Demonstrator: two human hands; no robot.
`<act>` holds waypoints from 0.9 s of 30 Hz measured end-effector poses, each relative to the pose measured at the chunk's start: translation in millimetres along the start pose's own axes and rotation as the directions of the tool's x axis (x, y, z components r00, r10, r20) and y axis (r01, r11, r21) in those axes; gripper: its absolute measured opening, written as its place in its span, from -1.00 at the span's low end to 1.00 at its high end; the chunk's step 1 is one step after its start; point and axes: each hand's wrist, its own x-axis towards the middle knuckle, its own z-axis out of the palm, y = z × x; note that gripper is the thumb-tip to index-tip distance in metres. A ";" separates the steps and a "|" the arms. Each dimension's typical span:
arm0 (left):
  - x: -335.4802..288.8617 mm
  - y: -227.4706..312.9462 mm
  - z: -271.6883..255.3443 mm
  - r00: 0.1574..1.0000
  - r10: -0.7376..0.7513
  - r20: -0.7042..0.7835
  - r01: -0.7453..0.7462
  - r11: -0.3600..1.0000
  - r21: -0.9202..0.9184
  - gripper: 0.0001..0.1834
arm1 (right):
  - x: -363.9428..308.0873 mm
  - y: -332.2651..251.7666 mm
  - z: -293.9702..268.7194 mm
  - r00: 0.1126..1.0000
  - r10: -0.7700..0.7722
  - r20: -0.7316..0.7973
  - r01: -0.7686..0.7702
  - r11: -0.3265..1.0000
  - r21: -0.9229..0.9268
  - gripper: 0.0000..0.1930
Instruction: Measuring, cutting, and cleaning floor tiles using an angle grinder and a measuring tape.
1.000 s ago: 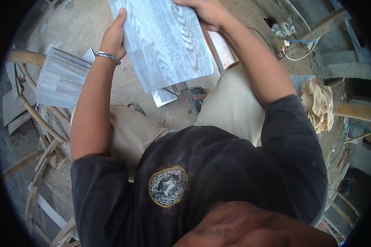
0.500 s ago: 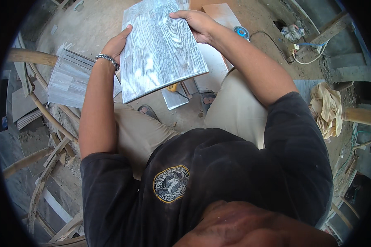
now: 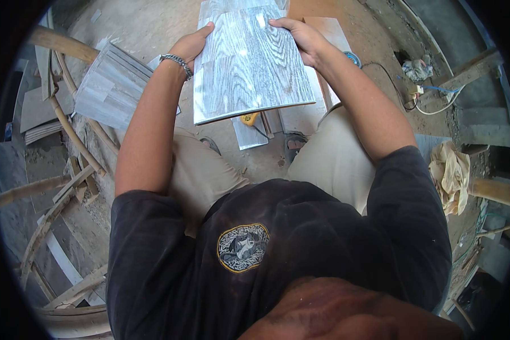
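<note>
Between my two hands is a grey wood-grain tile (image 3: 252, 71), tilted and raised in front of my knees. My left hand (image 3: 194, 48) grips its left edge, thumb on the top face. On the opposite edge my right hand (image 3: 301, 39) holds on the same way, thumb over the surface and fingers underneath. Part of another grey wood-look piece (image 3: 228, 7) shows past the far edge. Below the near edge, a yellow tool (image 3: 249, 119) lies partly hidden beside a narrow light strip (image 3: 250, 136) on the floor.
A stack of grey wood-look tiles (image 3: 110, 88) leans at the left beside bamboo poles (image 3: 62, 42). A round blue disc (image 3: 352, 58) lies past my right wrist, with a socket (image 3: 416, 90) and cables further right. Crumpled tan cloth (image 3: 450, 175) lies at the right.
The held tile and both hands have shifted right in the picture, and the tile has levelled. The background has shifted too. Both hands keep their hold.
</note>
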 end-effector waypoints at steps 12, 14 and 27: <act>-20.3 3.4 18.7 0.956 0.223 -0.189 -0.194 0.968 0.159 -0.26 | -4.6 -0.4 5.7 0.998 -0.039 -0.057 0.030 0.988 -0.154 -0.50; -16.6 2.9 17.5 0.949 0.224 -0.220 -0.186 0.966 0.181 -0.27 | -4.7 1.1 6.6 0.997 -0.056 -0.058 0.044 0.982 -0.182 -0.43; -38.7 0.4 38.6 0.620 0.743 -0.251 -0.472 0.609 0.637 -0.28 | -13.5 16.8 25.8 0.842 -0.480 -0.246 0.336 0.824 -0.457 -0.32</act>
